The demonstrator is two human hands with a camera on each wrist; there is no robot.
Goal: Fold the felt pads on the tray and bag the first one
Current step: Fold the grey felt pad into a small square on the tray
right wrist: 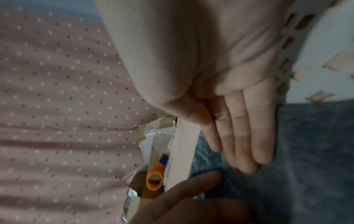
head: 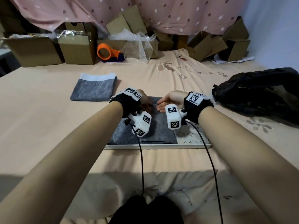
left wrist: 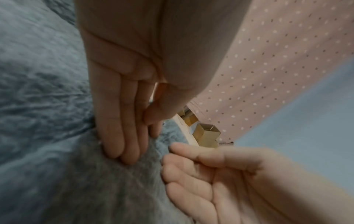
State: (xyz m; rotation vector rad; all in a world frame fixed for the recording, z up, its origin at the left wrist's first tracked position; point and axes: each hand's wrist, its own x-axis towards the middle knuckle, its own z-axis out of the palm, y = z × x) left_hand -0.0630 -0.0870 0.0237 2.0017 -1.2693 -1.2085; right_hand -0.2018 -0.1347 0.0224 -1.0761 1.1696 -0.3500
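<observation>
A grey felt pad [head: 158, 131] lies on the white lattice tray [head: 191, 139] in front of me. My left hand [head: 148, 108] presses straight fingers [left wrist: 122, 144] down onto the felt pad [left wrist: 47, 106] near its far edge. My right hand [head: 161, 106] stands on its edge right beside it, palm towards the left hand, its straight fingers [right wrist: 243, 144] touching the felt pad [right wrist: 316, 144]. The two sets of fingertips almost meet. Neither hand grips anything. To the far left on the bed lies another folded grey pad in a clear bag [head: 93, 91].
A crumpled black bag [head: 262, 91] lies to the right. Cardboard boxes [head: 77, 49], bubble wrap [head: 134, 41] and an orange tape dispenser [head: 106, 53] line the back under a pink spotted sheet [head: 178, 12]. Two black cables [head: 142, 167] run back from my wrists.
</observation>
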